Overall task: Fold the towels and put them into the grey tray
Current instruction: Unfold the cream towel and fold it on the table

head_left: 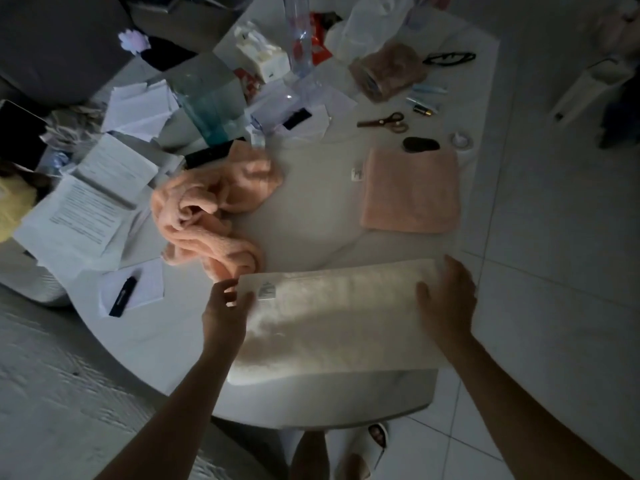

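Observation:
A cream towel [332,320], folded into a long band, lies on the white table [311,216] near its front edge. My left hand [227,304] pinches the towel's left end by the label. My right hand [446,299] lies flat with straight fingers on the towel's right end. A crumpled pink towel [211,213] sits behind the left hand. A folded pink towel [410,190] lies flat at the right. No grey tray is recognisable in this dim view.
Papers and booklets [100,188] crowd the left side. A glass vase [207,98], a tissue box [263,51], plastic bags, scissors [384,122], a dark case [420,144] and small items fill the back. Tiled floor lies to the right.

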